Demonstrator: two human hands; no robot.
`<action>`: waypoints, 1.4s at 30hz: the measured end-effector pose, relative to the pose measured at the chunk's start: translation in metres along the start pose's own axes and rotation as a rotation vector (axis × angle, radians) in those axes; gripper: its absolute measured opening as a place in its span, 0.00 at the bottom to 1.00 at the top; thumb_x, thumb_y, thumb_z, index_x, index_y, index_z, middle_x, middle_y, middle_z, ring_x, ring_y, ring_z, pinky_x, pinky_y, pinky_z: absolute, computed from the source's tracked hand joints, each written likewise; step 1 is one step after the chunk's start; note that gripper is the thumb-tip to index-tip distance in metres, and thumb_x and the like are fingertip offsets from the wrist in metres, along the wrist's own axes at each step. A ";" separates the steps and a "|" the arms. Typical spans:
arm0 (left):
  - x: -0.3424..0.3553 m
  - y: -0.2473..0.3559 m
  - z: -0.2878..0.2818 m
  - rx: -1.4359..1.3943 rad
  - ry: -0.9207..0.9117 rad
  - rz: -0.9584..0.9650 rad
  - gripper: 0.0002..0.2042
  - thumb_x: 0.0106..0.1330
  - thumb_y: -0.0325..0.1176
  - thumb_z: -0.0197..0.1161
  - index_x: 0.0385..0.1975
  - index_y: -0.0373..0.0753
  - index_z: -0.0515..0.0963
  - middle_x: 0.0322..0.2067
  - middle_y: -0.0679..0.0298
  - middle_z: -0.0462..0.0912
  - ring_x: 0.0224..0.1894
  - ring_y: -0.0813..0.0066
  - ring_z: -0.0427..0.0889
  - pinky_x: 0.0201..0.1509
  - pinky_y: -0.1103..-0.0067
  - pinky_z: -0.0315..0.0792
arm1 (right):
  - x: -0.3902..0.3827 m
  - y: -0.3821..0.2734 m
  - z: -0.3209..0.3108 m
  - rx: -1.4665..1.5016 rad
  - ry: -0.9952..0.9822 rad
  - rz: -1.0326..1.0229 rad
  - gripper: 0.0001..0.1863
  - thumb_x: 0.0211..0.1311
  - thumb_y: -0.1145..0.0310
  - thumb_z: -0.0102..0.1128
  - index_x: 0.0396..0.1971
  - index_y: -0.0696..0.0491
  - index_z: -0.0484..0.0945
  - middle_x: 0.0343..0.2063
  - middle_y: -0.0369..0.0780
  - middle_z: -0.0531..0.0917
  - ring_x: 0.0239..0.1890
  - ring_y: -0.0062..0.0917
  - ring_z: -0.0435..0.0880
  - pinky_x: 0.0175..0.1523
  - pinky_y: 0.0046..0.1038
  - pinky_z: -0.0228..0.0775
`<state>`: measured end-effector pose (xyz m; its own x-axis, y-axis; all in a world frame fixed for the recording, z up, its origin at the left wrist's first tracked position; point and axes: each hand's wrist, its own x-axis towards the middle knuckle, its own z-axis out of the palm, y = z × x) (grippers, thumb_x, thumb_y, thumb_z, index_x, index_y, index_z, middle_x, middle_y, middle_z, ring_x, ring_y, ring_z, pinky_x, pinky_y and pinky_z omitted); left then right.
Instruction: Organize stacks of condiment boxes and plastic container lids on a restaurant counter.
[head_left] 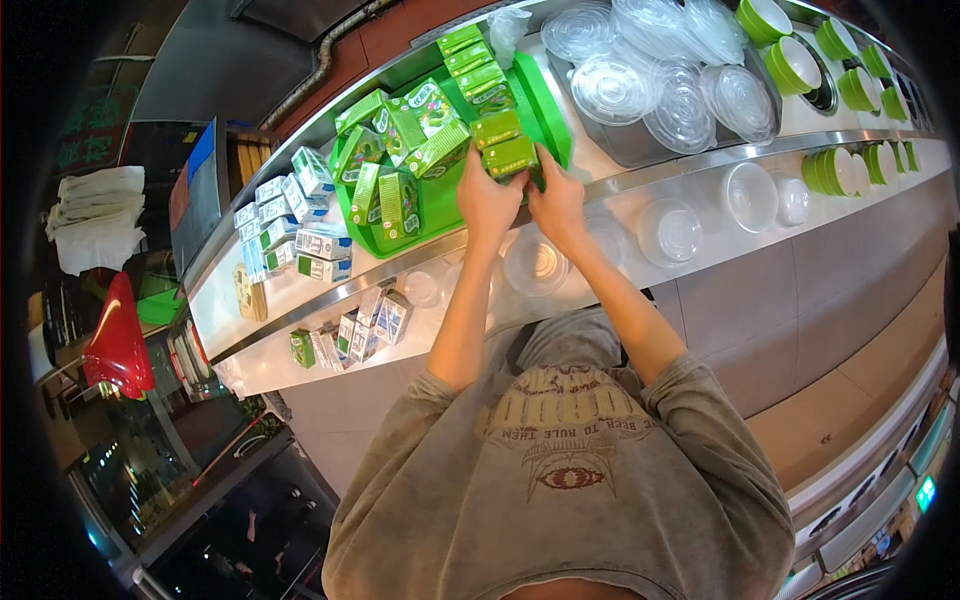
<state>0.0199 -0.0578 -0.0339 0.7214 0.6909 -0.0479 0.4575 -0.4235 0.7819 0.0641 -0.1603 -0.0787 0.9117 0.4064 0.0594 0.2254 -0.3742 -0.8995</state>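
Small green drink cartons [510, 157] sit between my two hands at the right part of a bright green tray [553, 110]. My left hand [487, 200] grips them from the left, thumb against the near carton. From the other side my right hand [558, 200] closes on the same cartons, its fingers partly hidden behind them. Just beyond stands a row of upright green cartons [478, 75]. Left of my hands, more green cartons [415, 120] lie loosely piled at several angles on the tray.
White-and-blue cartons [300, 205] are stacked left of the tray. To the right, a grey tray [640, 150] bears clear plastic lids [610, 90]; green-and-white cups [795, 65] lie beyond. Clear round bowls [670, 230] show along the lower front strip. A metal edge runs along the counter.
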 end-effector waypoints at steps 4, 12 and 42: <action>0.030 -0.006 0.008 -0.065 0.052 0.052 0.39 0.46 0.33 0.76 0.62 0.35 0.66 0.47 0.49 0.82 0.50 0.53 0.82 0.53 0.66 0.75 | 0.030 0.001 0.012 0.014 0.075 -0.140 0.34 0.51 0.78 0.62 0.62 0.63 0.64 0.46 0.57 0.79 0.46 0.53 0.79 0.49 0.44 0.73; 0.028 -0.042 -0.029 0.126 0.024 0.116 0.30 0.52 0.26 0.69 0.59 0.40 0.72 0.57 0.54 0.74 0.55 0.56 0.77 0.57 0.69 0.72 | 0.022 0.003 0.005 0.035 0.031 -0.066 0.36 0.58 0.77 0.60 0.67 0.59 0.57 0.51 0.57 0.77 0.49 0.51 0.80 0.50 0.41 0.75; -0.031 0.020 -0.013 0.244 0.103 0.407 0.26 0.50 0.21 0.63 0.52 0.47 0.75 0.50 0.64 0.73 0.53 0.57 0.71 0.50 0.64 0.75 | -0.124 0.021 -0.051 0.421 -0.544 0.501 0.12 0.64 0.70 0.59 0.45 0.58 0.82 0.35 0.38 0.86 0.34 0.19 0.82 0.42 0.22 0.75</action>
<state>0.0001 -0.0805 -0.0085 0.8174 0.4900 0.3029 0.2663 -0.7876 0.5556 -0.0267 -0.2610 -0.0827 0.5531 0.6599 -0.5086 -0.4056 -0.3199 -0.8562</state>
